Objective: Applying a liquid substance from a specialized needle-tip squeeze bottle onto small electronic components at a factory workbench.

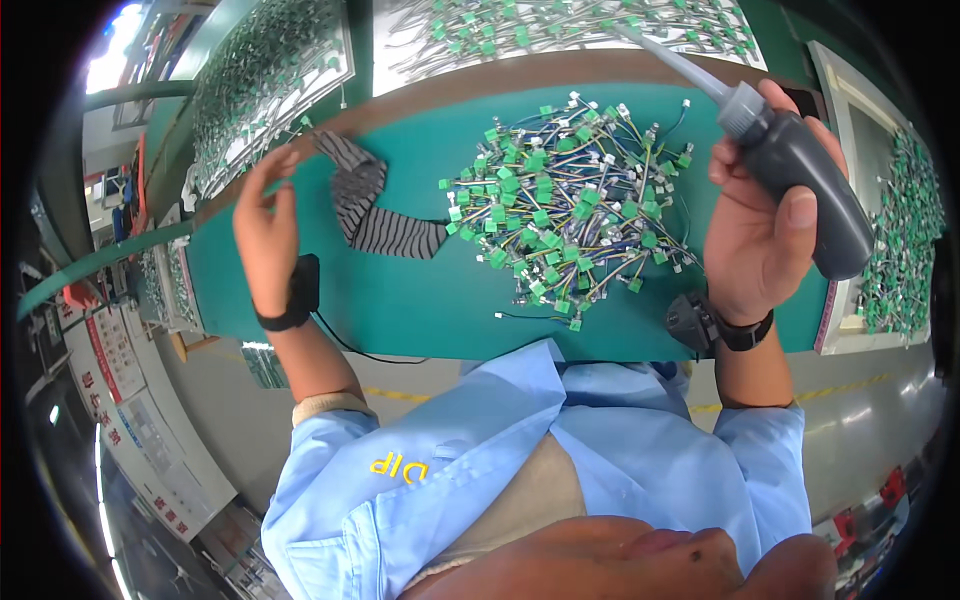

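Note:
My right hand (757,235) is wrapped round a black squeeze bottle (812,185) with a long grey tapered nozzle, tilted so that the tip points up and left. My left hand (265,225) is raised at the left edge of the green table, with thumb and fingers apart and nothing visible in it. Its fingertips are close to the rim of the left tray. Between my hands lies a heap of short wire leads with green connectors (560,210). Left of the heap, a grey-and-black striped cloth strip (385,220) lies folded on the green tabletop (400,310).
Trays crowded with more green-connector leads stand along the far side (560,35), at the far left (270,90) and at the right (900,230). Both wrists wear dark strapped devices; a black cable (365,357) runs from the left one.

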